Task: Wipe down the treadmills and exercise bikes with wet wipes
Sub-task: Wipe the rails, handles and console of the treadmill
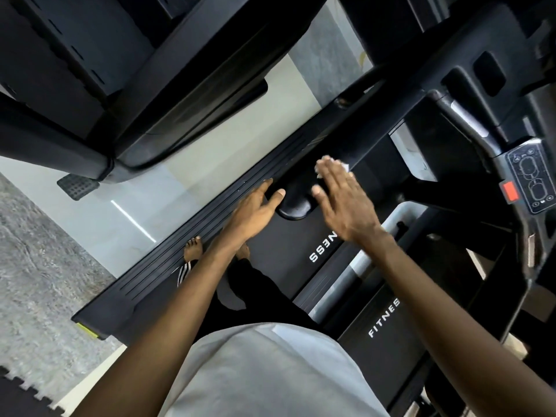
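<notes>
Treadmill belt with white "NESS"; nearby "FITNES".

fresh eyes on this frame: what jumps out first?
The two bare hands at centre stand out first. The right hand lies flat, pressing a crumpled white wet wipe onto the glossy black treadmill handrail, and the left hand rests against the rail's rounded end. At the right edge, the small black control panel with its red button pops against all the dark plastic.
</notes>
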